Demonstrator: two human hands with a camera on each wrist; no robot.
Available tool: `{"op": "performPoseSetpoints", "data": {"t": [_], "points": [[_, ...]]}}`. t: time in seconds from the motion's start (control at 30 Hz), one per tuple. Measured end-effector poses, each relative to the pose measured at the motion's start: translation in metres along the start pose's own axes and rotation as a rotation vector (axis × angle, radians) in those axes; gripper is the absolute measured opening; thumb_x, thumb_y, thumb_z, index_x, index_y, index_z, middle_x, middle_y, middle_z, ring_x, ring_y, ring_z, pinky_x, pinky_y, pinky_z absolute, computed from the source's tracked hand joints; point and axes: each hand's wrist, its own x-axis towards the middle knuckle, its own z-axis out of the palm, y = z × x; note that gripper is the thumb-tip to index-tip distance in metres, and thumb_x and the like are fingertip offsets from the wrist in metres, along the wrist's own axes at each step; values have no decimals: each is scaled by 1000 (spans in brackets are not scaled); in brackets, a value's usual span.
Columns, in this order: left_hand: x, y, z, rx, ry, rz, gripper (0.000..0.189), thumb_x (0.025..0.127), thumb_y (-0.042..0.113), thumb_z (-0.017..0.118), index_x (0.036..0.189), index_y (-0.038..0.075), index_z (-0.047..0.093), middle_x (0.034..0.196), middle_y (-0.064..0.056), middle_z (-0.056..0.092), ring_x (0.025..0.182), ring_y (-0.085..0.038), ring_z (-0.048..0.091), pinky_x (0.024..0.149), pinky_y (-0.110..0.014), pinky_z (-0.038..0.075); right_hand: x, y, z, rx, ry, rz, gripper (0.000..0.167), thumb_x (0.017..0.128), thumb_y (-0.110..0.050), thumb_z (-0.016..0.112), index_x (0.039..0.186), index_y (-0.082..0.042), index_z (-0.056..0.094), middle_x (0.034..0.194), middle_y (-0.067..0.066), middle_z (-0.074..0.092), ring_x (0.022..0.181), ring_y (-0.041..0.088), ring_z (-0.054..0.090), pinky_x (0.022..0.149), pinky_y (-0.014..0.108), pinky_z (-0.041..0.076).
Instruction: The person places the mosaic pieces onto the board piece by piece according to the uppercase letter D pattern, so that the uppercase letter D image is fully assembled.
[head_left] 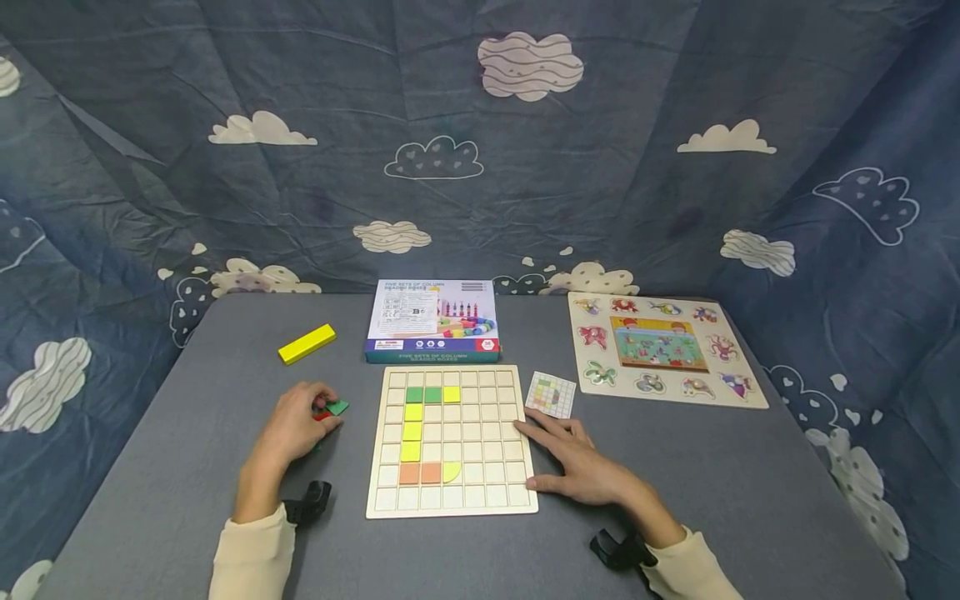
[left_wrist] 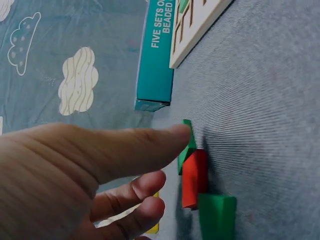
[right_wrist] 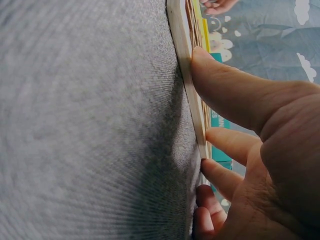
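My left hand [head_left: 296, 421] is left of the wooden grid board [head_left: 453, 504], thumb and fingers spread apart around small blocks. A green block [left_wrist: 187, 150] is at the thumb tip, with a red block [left_wrist: 195, 179] and another green block [left_wrist: 217, 216] beside it. The thumb hides the index finger in the left wrist view, so contact cannot be told. My right hand [head_left: 581, 462] rests against the board's right edge, its thumb and fingertips touching the rim. On the board lie green tiles [head_left: 423, 395], yellow tiles [head_left: 412, 432], orange tiles [head_left: 420, 473] and a rounded yellow tile [head_left: 451, 472].
A yellow bar [head_left: 307, 344] lies at the back left. Behind the board is a flat toy box [head_left: 433, 321]. A small pattern card [head_left: 551, 394] sits near my right fingers. At the back right lies an animal puzzle board [head_left: 663, 346]. A cloud-patterned cloth [head_left: 450, 83] hangs behind.
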Motion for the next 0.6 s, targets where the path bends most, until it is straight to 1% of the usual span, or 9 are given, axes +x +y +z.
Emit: {"op": "performPoseSetpoints", "data": {"t": [0.1, 0.33, 0.43, 0.6], "points": [[0, -2, 2, 5, 2, -17, 31, 83, 6, 78, 108, -6, 65, 98, -19, 59, 88, -30, 55, 79, -49, 47, 0, 0, 0, 0, -1, 1, 77, 90, -45, 71, 154, -18, 39, 165, 12, 23, 133, 39, 29, 100, 63, 31], [2, -2, 3, 25, -27, -81, 35, 86, 12, 77, 112, -6, 61, 101, -20, 59, 88, -30, 55, 77, -48, 47, 1, 0, 0, 13, 0, -7, 76, 91, -43, 72, 154, -17, 39, 166, 13, 21, 133, 39, 28, 100, 64, 30], [3, -3, 5, 35, -20, -93, 32, 86, 14, 77, 108, -3, 62, 99, -18, 59, 86, -29, 54, 73, -44, 45, 0, 0, 0, 13, 0, -8, 77, 90, -42, 72, 155, -17, 38, 166, 13, 21, 133, 39, 28, 100, 64, 30], [2, -5, 6, 40, -3, -87, 25, 85, 13, 78, 99, 0, 62, 93, -13, 56, 81, -26, 52, 67, -35, 40, 0, 0, 0, 8, -2, -4, 77, 90, -43, 72, 155, -17, 38, 166, 13, 22, 133, 39, 29, 100, 63, 31]]}}
